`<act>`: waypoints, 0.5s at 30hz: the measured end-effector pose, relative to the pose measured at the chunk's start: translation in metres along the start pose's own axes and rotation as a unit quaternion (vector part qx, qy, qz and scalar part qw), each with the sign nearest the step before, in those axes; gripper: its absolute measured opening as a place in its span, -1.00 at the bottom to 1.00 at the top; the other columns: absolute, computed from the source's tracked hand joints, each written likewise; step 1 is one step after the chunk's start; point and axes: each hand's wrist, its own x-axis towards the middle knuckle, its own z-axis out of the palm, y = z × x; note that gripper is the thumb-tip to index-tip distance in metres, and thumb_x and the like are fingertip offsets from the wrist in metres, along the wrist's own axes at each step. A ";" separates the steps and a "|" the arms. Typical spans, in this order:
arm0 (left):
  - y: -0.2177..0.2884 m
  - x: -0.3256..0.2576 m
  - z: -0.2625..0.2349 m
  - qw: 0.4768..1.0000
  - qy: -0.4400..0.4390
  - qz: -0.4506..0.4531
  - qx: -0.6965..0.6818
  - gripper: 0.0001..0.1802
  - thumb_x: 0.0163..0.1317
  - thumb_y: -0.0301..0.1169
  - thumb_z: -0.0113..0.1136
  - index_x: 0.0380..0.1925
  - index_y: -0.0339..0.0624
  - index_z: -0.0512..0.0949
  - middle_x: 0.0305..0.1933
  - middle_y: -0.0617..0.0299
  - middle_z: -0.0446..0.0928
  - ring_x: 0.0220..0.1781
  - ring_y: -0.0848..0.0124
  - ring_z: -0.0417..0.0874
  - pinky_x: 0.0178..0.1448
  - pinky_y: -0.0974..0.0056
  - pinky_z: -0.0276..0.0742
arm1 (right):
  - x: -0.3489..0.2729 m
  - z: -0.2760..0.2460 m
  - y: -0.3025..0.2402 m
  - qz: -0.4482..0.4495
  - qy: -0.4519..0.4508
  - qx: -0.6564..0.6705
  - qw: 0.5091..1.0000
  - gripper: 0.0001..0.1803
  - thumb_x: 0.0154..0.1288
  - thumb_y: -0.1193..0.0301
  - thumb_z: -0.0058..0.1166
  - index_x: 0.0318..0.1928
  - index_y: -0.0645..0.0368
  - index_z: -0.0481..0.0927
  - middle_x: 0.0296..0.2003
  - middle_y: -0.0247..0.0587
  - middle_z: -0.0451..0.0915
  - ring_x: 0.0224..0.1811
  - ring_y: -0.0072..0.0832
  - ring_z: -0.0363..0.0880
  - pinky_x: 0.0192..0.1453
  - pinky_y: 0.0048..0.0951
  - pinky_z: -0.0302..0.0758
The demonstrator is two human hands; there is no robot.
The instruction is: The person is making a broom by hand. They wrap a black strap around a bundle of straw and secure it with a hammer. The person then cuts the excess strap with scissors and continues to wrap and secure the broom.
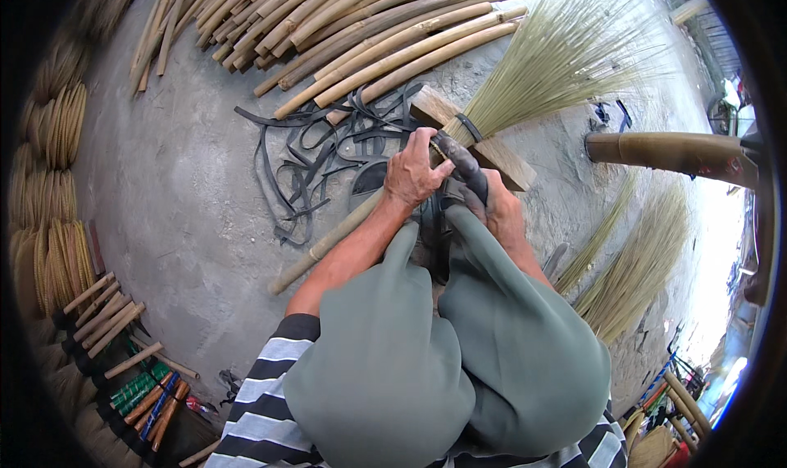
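Observation:
A broom head of pale green-yellow fibres fans out to the upper right, its bound neck resting on a wooden block. A black rubber strip is wound round the neck. My left hand grips the neck from the left, fingers curled over the black wrap. My right hand holds the wrapped neck from below and right. A bamboo stick handle runs from the neck down to the left. My knees in grey-green trousers fill the lower middle.
Loose black rubber strips lie on the concrete floor. A pile of bamboo sticks lies at the top. Finished brooms and fibre bundles line the left. More fibre bunches lie at right, near a thick brown pole.

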 end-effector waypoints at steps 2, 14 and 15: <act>-0.001 0.003 0.000 1.000 -0.017 -0.010 0.006 -0.20 0.26 0.08 0.61 0.32 -0.05 0.44 0.23 -0.11 0.67 0.16 -0.31 0.75 0.16 -0.28 0.70 | 0.006 0.009 0.009 0.067 -0.040 -0.014 0.997 -0.64 0.58 0.31 0.31 0.20 0.12 0.48 -0.16 0.28 0.72 -0.05 0.34 0.76 -0.03 0.17 0.63; -0.004 -0.012 -0.017 1.000 -0.005 0.003 0.007 -0.25 0.37 -0.03 0.54 0.43 -0.03 0.45 0.37 -0.09 0.61 0.32 -0.23 0.71 0.28 -0.22 0.70 | -0.138 -0.029 0.059 0.186 -0.020 -0.028 0.982 -0.66 0.55 0.28 0.30 0.11 0.19 0.50 -0.17 0.32 0.67 0.00 0.35 0.73 0.01 0.21 0.60; -0.008 -0.019 -0.021 1.000 0.002 0.000 -0.001 -0.30 0.39 -0.09 0.52 0.42 -0.06 0.47 0.37 -0.09 0.61 0.33 -0.21 0.71 0.30 -0.19 0.69 | -0.166 -0.037 0.063 0.211 -0.018 -0.047 0.976 -0.66 0.55 0.28 0.30 0.11 0.19 0.50 -0.16 0.32 0.67 0.00 0.35 0.73 0.02 0.21 0.60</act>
